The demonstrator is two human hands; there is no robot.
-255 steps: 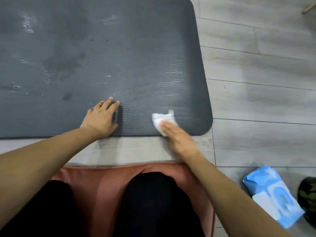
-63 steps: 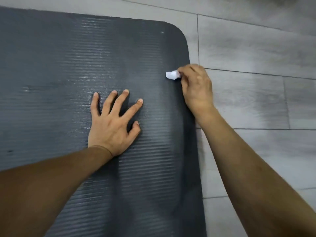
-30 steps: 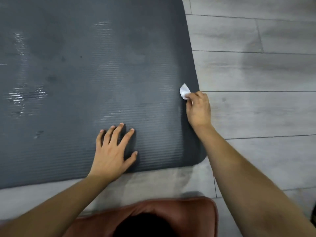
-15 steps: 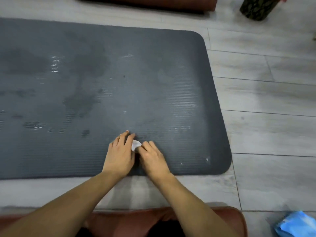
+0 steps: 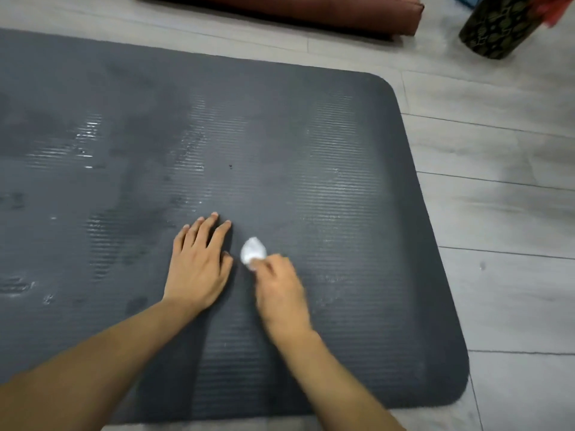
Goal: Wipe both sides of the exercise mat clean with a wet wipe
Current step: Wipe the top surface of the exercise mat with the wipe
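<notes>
The dark grey ribbed exercise mat (image 5: 326, 157) lies flat on the floor and fills most of the view, with wet shiny streaks across its left and middle. My left hand (image 5: 199, 259) presses flat on the mat, fingers straight and together. Just to its right, my right hand (image 5: 280, 290) holds a small crumpled white wet wipe (image 5: 253, 250) against the mat; the hand looks blurred. The wipe sticks out past my fingertips.
Grey wood-look floor (image 5: 504, 213) surrounds the mat on the right and behind. A reddish-brown cushion (image 5: 326, 10) lies past the mat's far edge. A dark patterned cylinder (image 5: 494, 26) stands at the top right.
My hands have moved farther onto the mat and come a little apart. The right hand has carried the wipe slightly right of the left hand. The view has shifted closer over the mat.
</notes>
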